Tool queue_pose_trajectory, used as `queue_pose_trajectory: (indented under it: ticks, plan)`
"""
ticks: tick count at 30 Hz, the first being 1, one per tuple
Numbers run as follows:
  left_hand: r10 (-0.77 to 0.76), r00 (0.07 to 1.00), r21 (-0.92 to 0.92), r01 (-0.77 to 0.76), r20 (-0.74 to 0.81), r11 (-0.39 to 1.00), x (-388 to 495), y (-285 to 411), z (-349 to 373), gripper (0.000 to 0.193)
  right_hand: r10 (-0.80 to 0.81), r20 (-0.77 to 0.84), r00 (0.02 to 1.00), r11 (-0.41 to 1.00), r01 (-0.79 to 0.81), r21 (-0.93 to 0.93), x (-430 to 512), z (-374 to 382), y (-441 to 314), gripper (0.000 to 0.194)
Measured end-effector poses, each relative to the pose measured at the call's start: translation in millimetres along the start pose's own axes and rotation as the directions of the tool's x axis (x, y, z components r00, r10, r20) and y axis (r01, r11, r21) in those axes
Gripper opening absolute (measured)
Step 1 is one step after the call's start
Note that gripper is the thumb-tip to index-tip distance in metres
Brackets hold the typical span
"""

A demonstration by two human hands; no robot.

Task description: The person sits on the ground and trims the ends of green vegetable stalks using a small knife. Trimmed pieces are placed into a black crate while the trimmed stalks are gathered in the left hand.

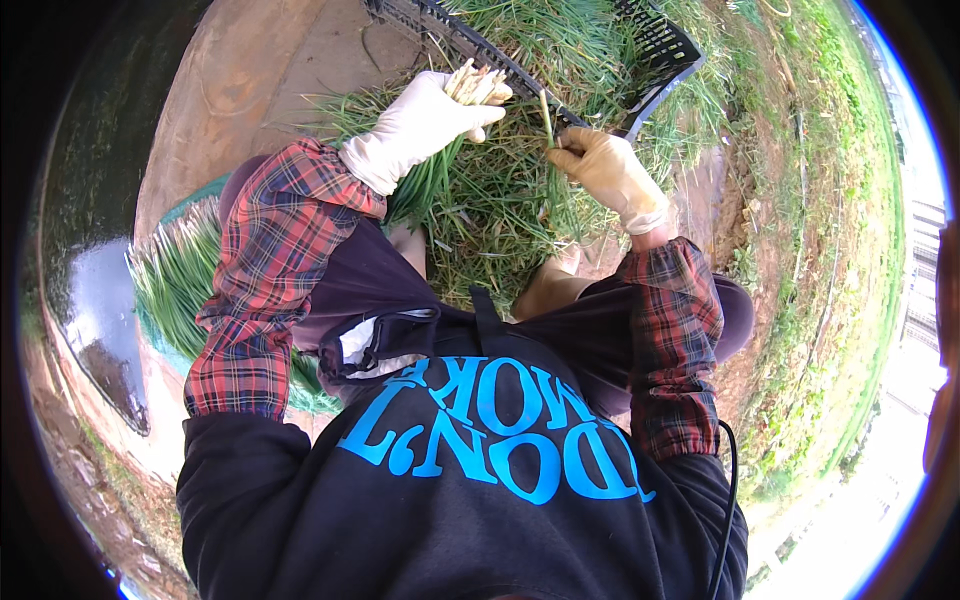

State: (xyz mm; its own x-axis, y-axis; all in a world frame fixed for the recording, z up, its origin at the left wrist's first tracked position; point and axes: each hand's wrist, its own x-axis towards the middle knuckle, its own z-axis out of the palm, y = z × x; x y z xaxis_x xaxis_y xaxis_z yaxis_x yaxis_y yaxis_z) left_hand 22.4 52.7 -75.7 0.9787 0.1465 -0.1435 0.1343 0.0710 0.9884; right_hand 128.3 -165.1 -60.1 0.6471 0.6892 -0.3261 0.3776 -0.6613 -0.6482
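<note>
My left hand, in a whitish glove, is closed around a bunch of green stalks, chives or a similar plant. Their pale cut ends stick out above the fingers and the leaves hang below the palm. To its right, my right hand, in a yellowish glove, pinches a single stalk between thumb and fingers, pale end up. Between and below the hands lies a heap of loose green leaves.
A black plastic crate full of green leaves stands just beyond the hands. At the left, bundled stalks lie on green netting. Dark water lies farther left, and a planted strip runs along the right.
</note>
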Motion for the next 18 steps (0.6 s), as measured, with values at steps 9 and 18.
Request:
queue_pose_trajectory:
  ticks: [9, 18]
  plan:
    - [0.035, 0.999, 0.159, -0.030, -0.031, 0.987, 0.2, 4.4, 8.8, 0.018, -0.048, -0.156, 0.987, 0.917, 0.106, 0.384, 7.3, 27.7, -16.4, 0.025]
    - [0.068, 0.995, -0.269, -0.083, -0.066, 0.959, -2.9, -10.0, 29.4, 0.025, -0.084, -0.194, 0.977, 0.769, 0.187, 0.611, 10.7, 41.1, -31.7, 0.057]
